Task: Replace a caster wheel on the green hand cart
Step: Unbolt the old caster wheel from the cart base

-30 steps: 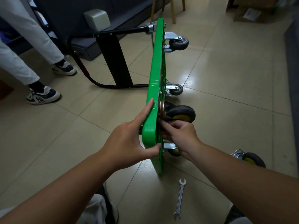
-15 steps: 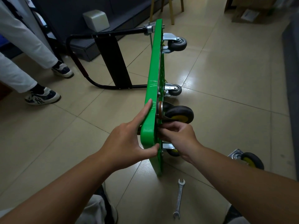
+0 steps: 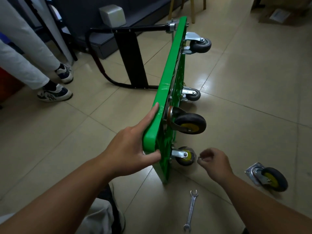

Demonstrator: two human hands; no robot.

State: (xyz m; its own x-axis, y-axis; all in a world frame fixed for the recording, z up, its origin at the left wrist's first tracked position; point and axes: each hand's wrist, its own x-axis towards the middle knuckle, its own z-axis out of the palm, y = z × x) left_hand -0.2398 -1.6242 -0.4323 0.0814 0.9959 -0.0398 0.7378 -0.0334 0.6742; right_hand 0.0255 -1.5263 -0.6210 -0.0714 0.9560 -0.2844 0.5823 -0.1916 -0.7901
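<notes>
On a tiled floor [image 3: 253,81], the green hand cart [image 3: 168,78] stands tipped on one long edge. Its long axis runs from the viewer's knees straight away, underside & wheels facing right, top face left, w/ the black handle [image 3: 130,59] splayed out over the floor to the left. Near-end caster wheel [image 3: 190,123], black tyre w/ yellow hub, sits against the underside at the upper corner; whether its bolts are tight can't be told. Left hand [image 3: 133,149] grips the deck's near corner, index finger stretched along the top edge, thumb hooked round the end. Right hand [image 3: 214,161] hovers low beside the lower yellow-hub caster [image 3: 184,156], apart from the cart, fingers curled; blur hides whether they pinch a nut or nothing. Likely risks: w/ only one hand steadying it, the cart could topple, prob. toward the wheel side where the weight hangs. If the fixings are only finger-tight, the caster wheel could sag or drop off, and any small hardware let go would roll away across the smooth tile. Wrench [image 3: 190,211] lies on the floor just short of the cart's near end, a loose caster [image 3: 268,177] farther right, a bystander's sneakers [image 3: 54,94] at left.
</notes>
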